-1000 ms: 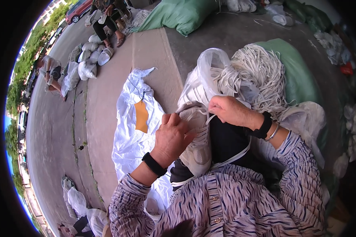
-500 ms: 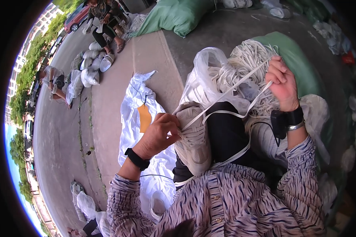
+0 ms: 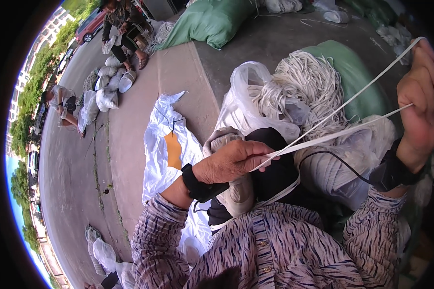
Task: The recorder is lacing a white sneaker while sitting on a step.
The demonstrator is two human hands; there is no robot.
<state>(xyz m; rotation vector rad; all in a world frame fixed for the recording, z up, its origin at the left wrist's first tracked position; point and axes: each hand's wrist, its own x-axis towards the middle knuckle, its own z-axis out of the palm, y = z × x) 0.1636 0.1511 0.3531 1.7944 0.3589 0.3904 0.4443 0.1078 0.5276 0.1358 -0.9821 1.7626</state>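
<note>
A white shoelace (image 3: pixel 333 117) is stretched taut between my two hands in two strands. My left hand (image 3: pixel 231 163) pinches it, closed, above a beige sneaker (image 3: pixel 238 196) that lies on my lap; the hand hides the middle of the shoe. Out to the right, raised high, my right hand (image 3: pixel 422 94) is closed round the other end, with the strands running to its fingers. Behind the strands sits a big bundle of white laces (image 3: pixel 307 79), partly in a clear plastic bag (image 3: pixel 248 79).
A green sack (image 3: pixel 354 77) stands behind the laces, another green sack (image 3: pixel 212 21) farther off. White plastic sheeting (image 3: pixel 156 144) with an orange piece (image 3: pixel 172 150) lies left of my lap. Two people sit at the far left near filled bags (image 3: pixel 107 98).
My right hand has pulled out to the right, drawing the shoelace into two taut strands. My left hand has shifted right, from the sneaker's left side to in front of it.
</note>
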